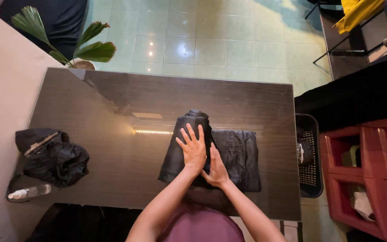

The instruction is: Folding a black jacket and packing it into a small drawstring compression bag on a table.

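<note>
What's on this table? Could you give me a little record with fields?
surface: dark glossy table
centre: folded black garment
left hand: flat on the garment, fingers spread
right hand: flat on the garment, partly under the left hand
left edge: crumpled black bag, clear bottle
beyond table: potted palm, green tiled floor
right side: black basket, red crates

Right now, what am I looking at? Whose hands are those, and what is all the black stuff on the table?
This one picture comes from a camera worn on a person's head, looking down, so the arms at the bottom are that person's own. There is no machine here. The left hand lies flat, fingers spread, on a folded black cloth in the middle of the dark shiny table. The right hand presses on the cloth too, tucked partly under the left one. Neither hand grips anything. At the table's left end sit a crumpled black bag and a small bottle lying down.
</note>
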